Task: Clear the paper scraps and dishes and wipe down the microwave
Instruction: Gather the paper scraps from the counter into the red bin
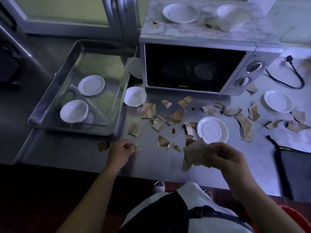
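Several torn brown paper scraps (178, 116) lie scattered on the steel counter in front of the silver microwave (195, 68). My right hand (223, 157) grips a bunch of paper scraps (195, 153) near the counter's front edge. My left hand (124, 150) rests on the counter with fingers curled, pinching something small and pale. A white saucer (212, 130) sits just beyond my right hand, another saucer (278, 101) at right, and a white bowl (135, 96) beside the tray. A saucer (180, 13) and a bowl (233, 16) stand on the microwave's stained top.
A steel tray (50, 105) at left holds a saucer (91, 85) and a bowl (74, 111). A black power cord (292, 76) lies right of the microwave. A white cloth (294, 140) and a dark strap (279, 158) lie at right. A red bin rim (296, 214) shows below.
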